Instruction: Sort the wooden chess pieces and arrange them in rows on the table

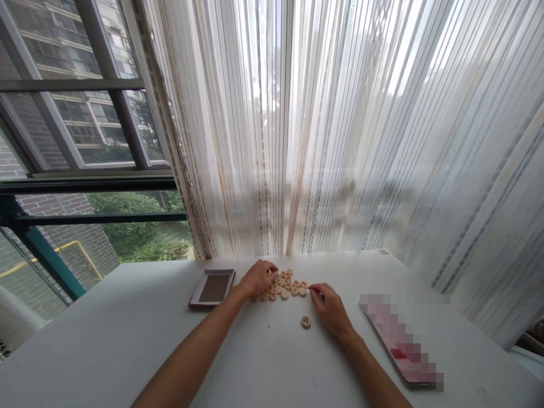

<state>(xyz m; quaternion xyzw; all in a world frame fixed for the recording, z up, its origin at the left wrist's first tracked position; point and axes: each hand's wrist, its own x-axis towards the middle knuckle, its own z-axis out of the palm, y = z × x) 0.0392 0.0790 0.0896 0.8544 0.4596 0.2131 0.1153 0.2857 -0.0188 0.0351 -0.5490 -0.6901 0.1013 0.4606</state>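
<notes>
Several round wooden Chinese chess pieces (284,294) lie in a loose cluster on the white table, some showing red or dark characters and others blank. My left hand (258,276) reaches over the cluster's left end, its fingers curved and apart among the pieces, hiding a few of them. At the right end, my right hand (328,306) has thumb and forefinger drawn together close beside the outermost red-marked piece (304,284). Whatever those fingertips hold, if anything, is too small to make out. One dark-marked piece (305,322) sits apart, nearer me, left of my right wrist.
An open shallow box (196,294) with a brown inside stands left of the pieces. On the right lies a flat pinkish object (399,345), partly blurred out. Sheer striped curtains (297,170) hang behind the table (255,362), with a window frame (85,85) at left.
</notes>
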